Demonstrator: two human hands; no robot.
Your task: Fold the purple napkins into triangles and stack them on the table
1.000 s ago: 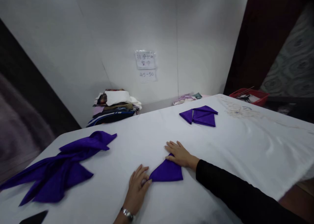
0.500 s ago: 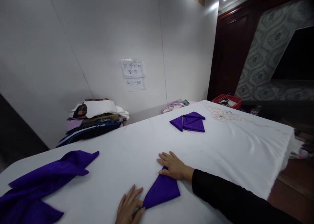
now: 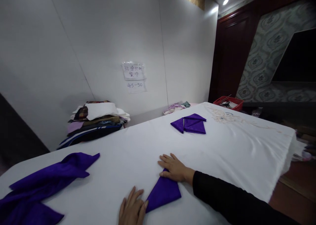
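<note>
In front of me a folded purple napkin (image 3: 164,192) lies flat on the white-covered table (image 3: 118,172). My right hand (image 3: 174,167) rests palm down over its upper corner, fingers spread, with nothing gripped. At the napkin's lower left corner is my left hand (image 3: 133,207), its fingers stretched out over the cloth and its thumb against the napkin's edge. Part of the left hand is cut off by the bottom of the view. Further back lie folded purple napkins (image 3: 194,124), flat and close together.
Crumpled purple cloth (image 3: 49,182) lies at the left of the table. Beyond the table edge stands a pile of folded clothes (image 3: 98,119). A red basket (image 3: 229,103) is at the back right, and a handwritten sign (image 3: 134,72) hangs on the wall.
My left hand has shifted slightly right, its thumb now along the napkin's left corner. My right hand stays in place on the upper corner.
</note>
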